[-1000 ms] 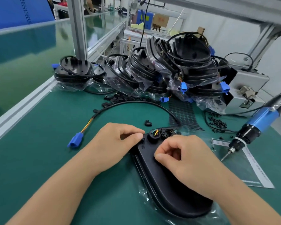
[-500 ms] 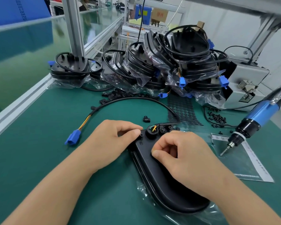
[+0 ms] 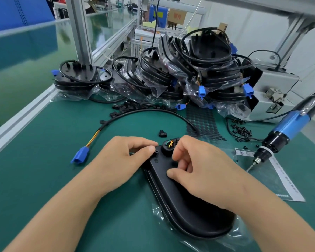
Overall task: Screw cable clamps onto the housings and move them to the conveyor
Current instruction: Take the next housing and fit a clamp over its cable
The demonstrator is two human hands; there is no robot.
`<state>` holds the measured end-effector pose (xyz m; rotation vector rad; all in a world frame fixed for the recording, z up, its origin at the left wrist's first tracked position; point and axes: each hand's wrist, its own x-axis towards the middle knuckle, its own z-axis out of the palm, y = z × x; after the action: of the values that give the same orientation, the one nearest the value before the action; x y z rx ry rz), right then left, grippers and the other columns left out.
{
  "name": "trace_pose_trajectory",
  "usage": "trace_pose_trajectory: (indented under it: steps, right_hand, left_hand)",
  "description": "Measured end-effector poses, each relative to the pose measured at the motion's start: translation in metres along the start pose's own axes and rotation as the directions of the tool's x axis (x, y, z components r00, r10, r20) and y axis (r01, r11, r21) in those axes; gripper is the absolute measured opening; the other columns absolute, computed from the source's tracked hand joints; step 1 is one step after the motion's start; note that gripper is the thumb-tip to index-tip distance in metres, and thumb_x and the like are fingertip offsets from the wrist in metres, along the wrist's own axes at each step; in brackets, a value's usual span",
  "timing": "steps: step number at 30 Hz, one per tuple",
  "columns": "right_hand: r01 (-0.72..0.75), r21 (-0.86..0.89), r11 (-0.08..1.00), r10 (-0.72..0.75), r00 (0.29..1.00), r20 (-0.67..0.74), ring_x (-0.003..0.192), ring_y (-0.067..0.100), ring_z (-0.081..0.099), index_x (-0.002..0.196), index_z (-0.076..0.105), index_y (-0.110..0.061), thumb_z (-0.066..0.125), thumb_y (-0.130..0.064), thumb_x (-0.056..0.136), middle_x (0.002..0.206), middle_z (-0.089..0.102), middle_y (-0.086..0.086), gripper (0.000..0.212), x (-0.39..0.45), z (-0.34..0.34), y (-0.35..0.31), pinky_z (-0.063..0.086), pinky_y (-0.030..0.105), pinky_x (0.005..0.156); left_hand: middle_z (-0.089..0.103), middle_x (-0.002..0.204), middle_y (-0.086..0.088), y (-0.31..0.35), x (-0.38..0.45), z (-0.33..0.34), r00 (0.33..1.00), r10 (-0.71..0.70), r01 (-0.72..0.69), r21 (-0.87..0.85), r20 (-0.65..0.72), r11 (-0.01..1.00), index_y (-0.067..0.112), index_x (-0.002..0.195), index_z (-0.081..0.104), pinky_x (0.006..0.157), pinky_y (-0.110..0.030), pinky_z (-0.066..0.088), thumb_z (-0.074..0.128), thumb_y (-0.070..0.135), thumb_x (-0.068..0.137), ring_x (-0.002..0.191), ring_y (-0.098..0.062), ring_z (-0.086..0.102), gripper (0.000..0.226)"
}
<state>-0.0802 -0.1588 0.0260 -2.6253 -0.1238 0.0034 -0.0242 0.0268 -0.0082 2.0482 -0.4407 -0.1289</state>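
A long black housing [image 3: 182, 202] lies on the green mat in its clear bag. Its black cable [image 3: 149, 111] arcs left to a blue plug [image 3: 79, 155]. My left hand [image 3: 122, 159] grips the housing's upper left edge, thumb by a screw hole. My right hand [image 3: 198, 164] has curled fingers on the top end beside the wire grommet [image 3: 169, 145]; whatever it pinches is hidden. One loose black clamp [image 3: 162, 133] lies just beyond the housing.
A blue electric screwdriver [image 3: 287, 131] hangs at the right, tip near a paper sheet [image 3: 278, 180]. Bagged housings [image 3: 198, 70] are piled at the back, with small black clamps [image 3: 133, 106] and screws [image 3: 242, 130] scattered before them. The conveyor [image 3: 16, 70] runs along the left.
My right hand has shifted slightly forward over the housing's top end, covering the spot beside the grommet. The left hand keeps its grip.
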Motion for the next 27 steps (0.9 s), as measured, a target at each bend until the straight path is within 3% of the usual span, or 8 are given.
trace_pose_trajectory:
  steps: [6,9,13,15,17,21,24,27]
  right_hand:
    - [-0.026,0.026,0.999,0.027,0.999,-0.031,0.062,-0.003,0.052,0.072,0.052,-0.031,0.074,-0.041,0.074,0.066,0.058,-0.023,0.025,0.008,-0.003,0.003,0.038,0.018,0.060]
    - [-0.010,0.086,0.996,0.014,0.999,-0.044,0.063,0.001,0.053,0.072,0.054,-0.029,0.073,-0.034,0.079,0.066,0.059,-0.015,0.021,0.005,-0.005,0.005,0.043,0.019,0.060]
    - [-0.035,0.338,0.940,0.060,0.996,-0.062,0.048,0.001,0.048,0.072,0.058,-0.023,0.071,-0.025,0.082,0.060,0.057,-0.010,0.016,0.001,-0.014,0.011,0.043,0.015,0.053]
    - [-0.042,0.446,0.894,0.085,0.993,-0.076,0.042,0.007,0.047,0.074,0.059,-0.018,0.071,-0.023,0.084,0.054,0.053,-0.011,0.017,-0.001,-0.016,0.014,0.042,0.016,0.047]
    - [-0.035,0.484,0.874,0.099,0.989,-0.107,0.040,0.010,0.047,0.074,0.058,-0.016,0.071,-0.022,0.084,0.052,0.053,-0.009,0.017,-0.001,-0.015,0.015,0.041,0.016,0.046]
    - [-0.022,0.547,0.837,0.148,0.971,-0.188,0.042,0.012,0.048,0.075,0.061,-0.016,0.068,-0.020,0.086,0.056,0.059,-0.001,0.014,-0.004,-0.014,0.018,0.041,0.019,0.047]
    - [0.002,0.624,0.781,0.213,0.939,-0.271,0.051,0.008,0.055,0.078,0.068,-0.016,0.062,-0.017,0.089,0.068,0.068,0.002,0.012,-0.005,-0.022,0.019,0.043,0.020,0.043]
    - [-0.030,0.802,0.597,0.275,0.946,-0.169,0.057,0.007,0.062,0.091,0.069,-0.016,0.057,-0.035,0.094,0.079,0.074,0.005,0.022,0.001,-0.037,0.005,0.042,0.019,0.041]
  left_hand:
    - [0.066,0.090,0.037,0.003,-0.001,0.000,1.000,-0.005,0.005,0.006,-0.019,1.000,0.038,0.099,0.073,0.070,0.006,0.036,0.061,0.027,0.092,0.087,0.020,0.058,0.018]
    - [0.073,0.087,0.020,0.003,0.002,-0.006,0.982,-0.006,0.028,0.115,-0.190,0.993,0.032,0.100,0.074,0.073,-0.004,0.042,0.066,0.022,0.089,0.081,0.007,0.064,0.017]
    - [0.061,0.106,-0.016,-0.012,0.016,-0.034,0.869,0.053,0.289,0.593,-0.492,0.751,0.015,0.116,0.068,0.088,-0.039,0.042,0.069,0.023,0.085,0.103,-0.038,0.054,0.032]
    - [0.058,0.112,-0.022,-0.020,0.021,-0.046,0.863,-0.142,0.462,0.645,-0.484,0.608,0.008,0.116,0.064,0.085,-0.043,0.043,0.068,0.027,0.087,0.105,-0.042,0.051,0.035]
    - [0.062,0.108,-0.020,-0.024,0.024,-0.051,0.851,-0.262,0.514,0.622,-0.456,0.591,0.005,0.104,0.067,0.078,-0.037,0.042,0.066,0.026,0.088,0.098,-0.037,0.054,0.026]
    - [0.068,0.086,-0.013,-0.020,0.014,-0.059,0.827,-0.133,0.432,0.464,-0.547,0.773,0.014,0.080,0.065,0.070,-0.032,0.040,0.064,0.017,0.089,0.079,-0.033,0.056,0.009]
    - [0.062,0.060,0.006,0.009,-0.015,-0.064,0.723,0.067,0.201,0.303,-0.688,0.932,0.027,0.071,0.059,0.062,-0.034,0.046,0.065,0.027,0.085,0.057,-0.021,0.057,0.015]
    - [0.063,0.073,0.018,0.054,-0.046,-0.050,0.665,0.275,-0.050,0.326,-0.694,0.944,0.039,0.081,0.059,0.062,-0.024,0.048,0.057,0.046,0.079,0.057,-0.006,0.056,0.008]
